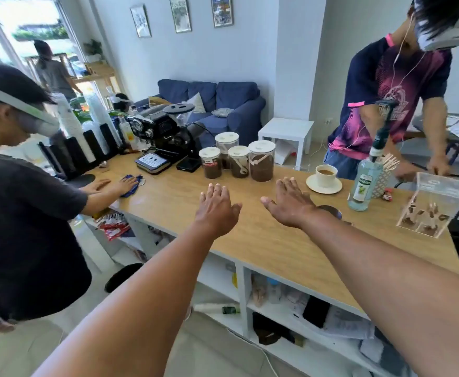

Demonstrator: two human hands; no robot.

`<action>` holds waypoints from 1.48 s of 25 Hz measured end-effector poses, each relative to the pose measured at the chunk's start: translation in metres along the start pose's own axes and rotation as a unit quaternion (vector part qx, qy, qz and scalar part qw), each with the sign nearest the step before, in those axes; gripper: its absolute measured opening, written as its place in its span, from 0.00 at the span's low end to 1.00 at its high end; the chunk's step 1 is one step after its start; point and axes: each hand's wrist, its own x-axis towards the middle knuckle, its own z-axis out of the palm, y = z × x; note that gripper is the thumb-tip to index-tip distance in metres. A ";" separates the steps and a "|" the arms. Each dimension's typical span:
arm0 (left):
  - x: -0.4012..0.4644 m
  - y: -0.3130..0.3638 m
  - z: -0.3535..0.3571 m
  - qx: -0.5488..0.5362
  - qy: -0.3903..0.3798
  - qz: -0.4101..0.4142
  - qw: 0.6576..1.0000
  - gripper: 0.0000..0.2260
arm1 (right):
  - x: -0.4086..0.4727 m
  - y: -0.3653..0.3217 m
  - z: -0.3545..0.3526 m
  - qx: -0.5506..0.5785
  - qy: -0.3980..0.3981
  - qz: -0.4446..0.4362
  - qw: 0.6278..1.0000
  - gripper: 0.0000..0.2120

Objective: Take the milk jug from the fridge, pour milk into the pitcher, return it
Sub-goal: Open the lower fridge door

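My left hand [216, 209] and my right hand [290, 204] are both stretched out flat above the wooden counter [250, 235], palms down, fingers spread, holding nothing. Just behind my right wrist a metal pitcher [331, 212] stands on the counter, mostly hidden by the hand and forearm. No milk jug and no fridge are in view.
Several coffee jars [261, 164] stand ahead of my hands. A cup on a saucer [324, 176], a clear bottle [364, 183] and an acrylic box [432, 204] are to the right. A person on the left presses a blue cloth [130, 185]; another person stands at the far right.
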 end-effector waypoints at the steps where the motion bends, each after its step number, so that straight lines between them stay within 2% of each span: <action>1: -0.007 -0.016 -0.002 0.005 -0.003 -0.017 1.000 0.32 | 0.001 -0.016 0.008 -0.006 -0.010 -0.017 1.000 0.39; 10: -0.109 -0.177 -0.041 0.009 0.019 -0.181 0.983 0.32 | -0.013 -0.193 0.073 -0.038 -0.059 -0.180 0.981 0.39; 15: -0.186 -0.251 -0.071 0.037 0.055 -0.304 0.950 0.32 | -0.035 -0.300 0.107 -0.033 -0.092 -0.287 0.953 0.39; 19: -0.265 -0.300 -0.094 0.030 0.089 -0.436 0.895 0.32 | -0.067 -0.387 0.133 -0.043 -0.101 -0.422 0.900 0.39; 23: -0.343 -0.318 -0.106 0.026 0.109 -0.543 0.832 0.32 | -0.105 -0.443 0.153 -0.052 -0.143 -0.516 0.843 0.39; 31: -0.528 -0.291 -0.095 0.033 0.159 -0.720 0.674 0.31 | -0.251 -0.521 0.205 -0.057 -0.210 -0.688 0.693 0.39; 35: -0.618 -0.274 -0.093 0.039 0.186 -0.777 0.600 0.30 | -0.343 -0.551 0.224 -0.054 -0.221 -0.753 0.617 0.39; 37: -0.656 -0.265 -0.095 0.042 0.192 -0.797 0.571 0.30 | -0.383 -0.565 0.233 -0.057 -0.216 -0.773 0.594 0.39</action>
